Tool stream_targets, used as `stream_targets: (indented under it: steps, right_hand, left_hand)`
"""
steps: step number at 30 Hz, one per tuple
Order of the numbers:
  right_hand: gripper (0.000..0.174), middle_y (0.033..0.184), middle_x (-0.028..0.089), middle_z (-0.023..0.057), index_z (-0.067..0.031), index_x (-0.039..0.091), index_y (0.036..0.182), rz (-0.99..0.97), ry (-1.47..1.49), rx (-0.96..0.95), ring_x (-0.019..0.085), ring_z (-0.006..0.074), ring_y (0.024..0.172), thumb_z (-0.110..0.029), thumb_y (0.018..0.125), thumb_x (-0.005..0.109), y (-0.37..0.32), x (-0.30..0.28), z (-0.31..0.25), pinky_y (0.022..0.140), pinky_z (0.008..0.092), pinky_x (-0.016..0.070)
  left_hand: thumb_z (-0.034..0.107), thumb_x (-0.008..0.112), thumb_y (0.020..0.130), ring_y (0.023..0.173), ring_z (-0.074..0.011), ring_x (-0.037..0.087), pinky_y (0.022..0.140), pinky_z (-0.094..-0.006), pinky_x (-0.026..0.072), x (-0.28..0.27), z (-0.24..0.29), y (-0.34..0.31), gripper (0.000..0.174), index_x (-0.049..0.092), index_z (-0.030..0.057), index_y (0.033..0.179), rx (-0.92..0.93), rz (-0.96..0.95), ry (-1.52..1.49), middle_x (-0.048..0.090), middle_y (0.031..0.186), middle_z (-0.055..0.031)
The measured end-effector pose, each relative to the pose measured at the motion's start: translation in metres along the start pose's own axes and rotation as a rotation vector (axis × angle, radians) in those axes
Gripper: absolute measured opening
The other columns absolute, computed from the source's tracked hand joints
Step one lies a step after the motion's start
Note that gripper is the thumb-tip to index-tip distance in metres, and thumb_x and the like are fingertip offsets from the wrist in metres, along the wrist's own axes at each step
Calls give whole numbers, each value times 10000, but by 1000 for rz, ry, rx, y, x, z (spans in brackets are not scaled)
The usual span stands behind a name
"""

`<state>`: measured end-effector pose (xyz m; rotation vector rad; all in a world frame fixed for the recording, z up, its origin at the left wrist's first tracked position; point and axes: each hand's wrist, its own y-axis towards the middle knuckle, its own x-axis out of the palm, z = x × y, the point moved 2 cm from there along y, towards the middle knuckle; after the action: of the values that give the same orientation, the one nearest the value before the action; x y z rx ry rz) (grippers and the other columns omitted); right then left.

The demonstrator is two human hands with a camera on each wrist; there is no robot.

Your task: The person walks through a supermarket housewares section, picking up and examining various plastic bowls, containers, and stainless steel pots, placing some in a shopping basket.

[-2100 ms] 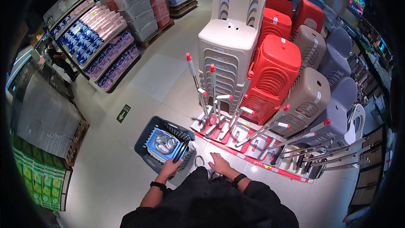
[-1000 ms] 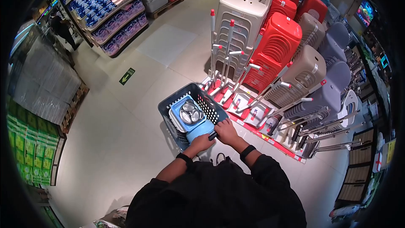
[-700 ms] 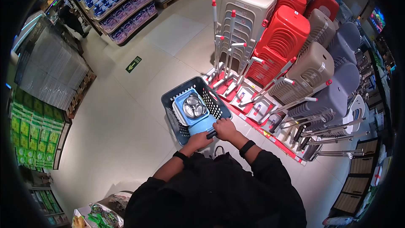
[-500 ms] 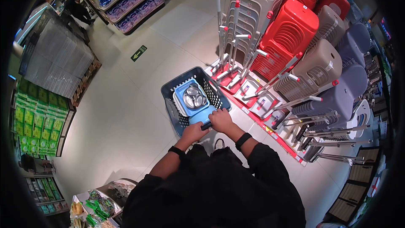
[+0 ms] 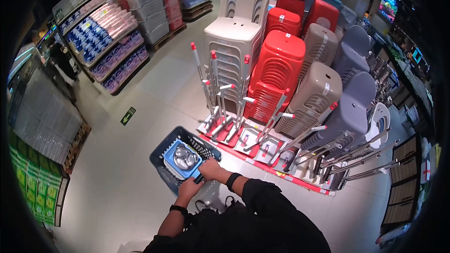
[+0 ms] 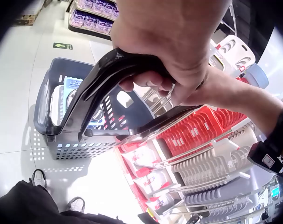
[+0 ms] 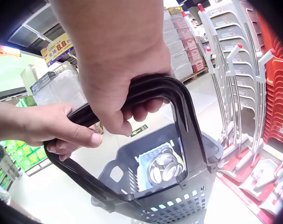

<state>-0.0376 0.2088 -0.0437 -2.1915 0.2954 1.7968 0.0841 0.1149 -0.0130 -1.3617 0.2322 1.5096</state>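
Observation:
In the head view a dark shopping basket [image 5: 164, 176] is in front of my legs. Both hands grip its raised black handle [image 7: 190, 123]. My left hand [image 5: 189, 189] holds one end of the grip, while my right hand [image 5: 211, 169] is curled round it close beside. The right wrist view shows the right fingers [image 7: 140, 112] wrapped under the bar, with the left thumb lying along it. Inside the basket sits a blue-and-white container [image 5: 172, 165]. On top of that lies a round, shiny metal divided dish [image 5: 185, 157].
Long-handled dustpans [image 5: 248, 138] stand along a red-edged display on the right. Behind them rise stacked red stools [image 5: 281, 51] and white chairs [image 5: 234, 30]. Wrapped boxes [image 5: 42, 117] and green packs [image 5: 35, 182] line the left. A shelf unit [image 5: 105, 47] stands farther ahead.
My right hand, first apart from the basket, has joined the left on the handle. The head view dipped and then rose again; the basket now appears lower and farther left than half a second ago.

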Motion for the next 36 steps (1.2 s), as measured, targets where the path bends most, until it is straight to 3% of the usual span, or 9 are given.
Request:
stream_targets:
  steps: [2,6,8,12,20,22,28,31,36]
  right_hand:
    - [90,785,700,60,-148,698,769,-77,14,10,683,241,775,-191,741,624,5,-4,-8,751,384,440]
    - [92,784,698,62,-144,695,768,-65,15,-10,683,243,776,-205,736,633,12,-3,-6,767,384,447]
    - [133,798,684,68,-146,673,811,-169,-18,-5,664,240,819,-225,712,631,20,-7,0,763,392,437]
    - [145,798,682,81,-145,677,830,-210,-12,18,662,254,820,-230,734,608,33,-9,-5,775,402,437]
    - [157,780,676,87,-113,651,805,-169,30,76,660,273,798,-247,730,619,43,-14,-10,738,406,447]
    - [162,807,671,85,-108,648,817,-78,-7,110,649,271,818,-246,737,617,48,-14,-12,736,400,445]
    - [131,842,671,66,-119,662,819,-105,-19,189,634,256,862,-208,745,601,76,-21,-15,748,394,426]
    - [187,836,686,86,-128,672,832,-171,-6,245,652,266,848,-279,722,655,78,-18,-11,745,408,428]
    - [139,789,676,65,-140,655,801,-81,19,272,655,261,819,-232,697,645,99,-22,-7,730,409,428]
  left_hand:
    - [535,639,740,902,-343,652,784,-429,510,11,-17,8,519,669,78,985,-51,-71,-97,683,936,-176]
    - [509,656,747,878,-353,651,763,-434,506,12,-17,9,485,670,84,980,-17,-9,-79,682,886,-185]
    - [510,654,747,876,-357,650,768,-436,505,3,-12,14,490,674,80,982,4,-2,-76,681,885,-192]
    - [547,612,753,890,-362,645,773,-445,509,-13,-20,22,497,662,87,937,26,-75,-60,679,910,-182]
    - [549,609,754,878,-354,656,767,-443,516,-32,-36,41,496,660,102,963,149,-90,3,687,894,-175]
    - [552,619,748,887,-352,655,768,-440,514,-37,-37,45,516,661,87,967,144,-91,-6,686,902,-176]
    - [544,631,750,861,-357,653,737,-458,510,-52,-60,70,525,638,78,990,212,-87,-69,682,852,-175]
    - [530,639,750,847,-366,650,727,-462,507,-59,-58,75,502,627,70,953,253,-95,-42,679,846,-173]
    - [517,648,741,868,-368,647,751,-452,510,-77,-63,98,483,641,65,912,292,-78,-16,677,893,-184]
